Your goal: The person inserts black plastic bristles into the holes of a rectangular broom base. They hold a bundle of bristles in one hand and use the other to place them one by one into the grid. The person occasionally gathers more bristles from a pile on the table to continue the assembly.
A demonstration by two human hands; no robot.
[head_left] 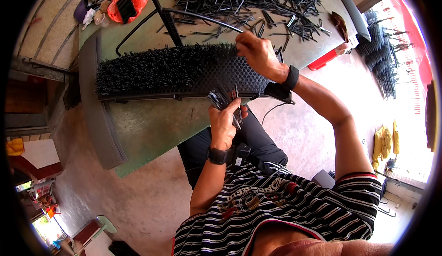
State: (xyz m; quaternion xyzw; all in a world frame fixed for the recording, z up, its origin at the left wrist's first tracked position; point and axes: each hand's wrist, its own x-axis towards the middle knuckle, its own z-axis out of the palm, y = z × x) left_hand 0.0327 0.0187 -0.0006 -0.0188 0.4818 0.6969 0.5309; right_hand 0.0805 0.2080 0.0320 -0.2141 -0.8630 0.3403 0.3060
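Across the table in front of me lies a long black perforated panel [221, 77]. Short black bristle tufts [147, 71] fill its left part and run along its far edge, while bare round holes show toward the right. My left hand [224, 123] is closed around a bunch of thin dark strips [221, 100], just off the panel's near edge. My right hand [261, 55] is over the panel's far edge, right of the tufts, with its fingers pinched together. Whatever is between those fingertips is too small and hidden to make out.
A large heap of loose black strips [258, 7] covers the far part of the green table [147, 131]. A black metal frame [169, 25] rises behind the panel. An orange plastic bag [138, 0] with a dark phone on it sits at the far left. Bundled black pieces [377, 48] lie beyond, right.
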